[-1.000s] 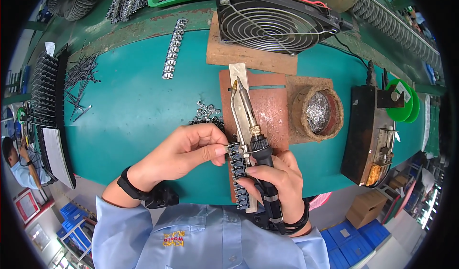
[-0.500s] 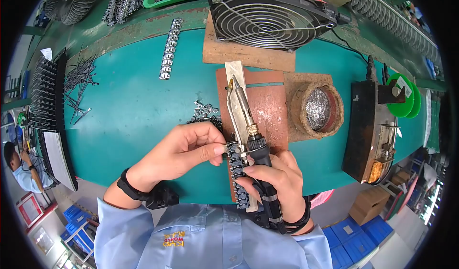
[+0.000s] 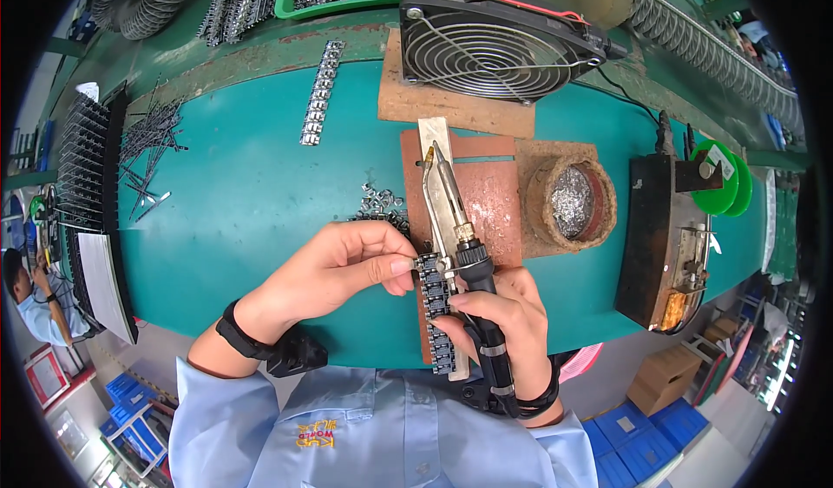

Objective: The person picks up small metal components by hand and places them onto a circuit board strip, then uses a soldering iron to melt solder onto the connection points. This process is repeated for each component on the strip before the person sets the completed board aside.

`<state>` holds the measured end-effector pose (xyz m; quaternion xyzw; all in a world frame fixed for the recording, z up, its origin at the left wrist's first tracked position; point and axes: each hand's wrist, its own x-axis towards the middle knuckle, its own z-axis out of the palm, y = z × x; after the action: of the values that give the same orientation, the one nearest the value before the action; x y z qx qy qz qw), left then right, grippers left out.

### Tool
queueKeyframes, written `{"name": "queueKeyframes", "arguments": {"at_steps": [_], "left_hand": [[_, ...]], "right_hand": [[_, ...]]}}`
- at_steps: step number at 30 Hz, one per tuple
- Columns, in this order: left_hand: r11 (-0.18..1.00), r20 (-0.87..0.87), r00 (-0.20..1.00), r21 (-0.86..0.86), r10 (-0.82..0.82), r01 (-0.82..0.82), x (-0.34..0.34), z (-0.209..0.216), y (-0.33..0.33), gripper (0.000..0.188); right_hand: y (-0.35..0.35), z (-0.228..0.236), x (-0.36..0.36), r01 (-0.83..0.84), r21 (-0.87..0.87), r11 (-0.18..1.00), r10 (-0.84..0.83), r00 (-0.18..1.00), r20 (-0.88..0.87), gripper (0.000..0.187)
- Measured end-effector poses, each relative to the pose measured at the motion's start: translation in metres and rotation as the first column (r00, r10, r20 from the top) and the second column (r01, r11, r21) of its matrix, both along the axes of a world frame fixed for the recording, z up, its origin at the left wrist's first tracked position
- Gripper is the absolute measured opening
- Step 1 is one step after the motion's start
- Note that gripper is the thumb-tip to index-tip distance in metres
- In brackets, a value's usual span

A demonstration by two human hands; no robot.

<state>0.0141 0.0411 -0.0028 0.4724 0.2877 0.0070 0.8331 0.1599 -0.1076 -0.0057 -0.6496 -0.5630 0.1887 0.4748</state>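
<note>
In my right hand [image 3: 506, 314] is a black soldering iron [image 3: 475, 262], its metal tip pointing away from me beside a thin curved solder-feed tube [image 3: 431, 202]. Below the iron's front lies a row of small black components [image 3: 436, 314], along a pale metal bar [image 3: 433, 131]; my right fingertips are close against the row. With thumb and forefinger pinched, my left hand [image 3: 347, 267] meets the far left end of this row. Whatever sits in that pinch is too small to name. Just beyond it, small shiny metal parts [image 3: 379, 202] lie heaped on the green mat [image 3: 234, 176].
A black fan [image 3: 495, 58] stands on a wooden board at the back. Right of the reddish-brown plate [image 3: 486, 193] sits a round pot [image 3: 573, 202] of silvery material, then a dark box [image 3: 651, 236] with a green spool [image 3: 720, 176]. A metal strip [image 3: 322, 93] and thin black pieces [image 3: 152, 145] lie leftward.
The view has shifted slightly, moving the bench things a little in the picture. Both hands keep nearly the same pose, the left still pinched at the row and the right still holding the iron.
</note>
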Motion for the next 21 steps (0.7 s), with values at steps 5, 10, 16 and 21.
{"name": "queueKeyframes", "arguments": {"at_steps": [5,10,16,21], "left_hand": [[1.0,0.017,1.0,-0.021,0.001,-0.001,-0.0017,-0.0015,0.0,0.011],[1.0,0.0,1.0,-0.018,0.006,-0.006,-0.0014,0.0007,-0.0005,0.011],[1.0,0.01,1.0,-0.008,0.003,-0.003,-0.0017,-0.0014,-0.001,0.011],[0.999,0.043,0.999,0.017,-0.031,0.03,-0.0036,-0.0056,-0.0011,0.014]], "right_hand": [[-0.001,0.0013,-0.0015,0.012,0.002,1.0,-0.012,1.0,-0.003,0.044],[-0.0005,0.0012,-0.0024,0.008,0.018,1.0,-0.008,1.0,0.003,0.045],[-0.0002,0.0013,-0.0038,0.012,0.028,1.0,-0.012,1.0,-0.002,0.046],[-0.0007,0.0031,-0.0017,-0.01,0.016,1.0,0.01,1.0,0.01,0.046]]}}
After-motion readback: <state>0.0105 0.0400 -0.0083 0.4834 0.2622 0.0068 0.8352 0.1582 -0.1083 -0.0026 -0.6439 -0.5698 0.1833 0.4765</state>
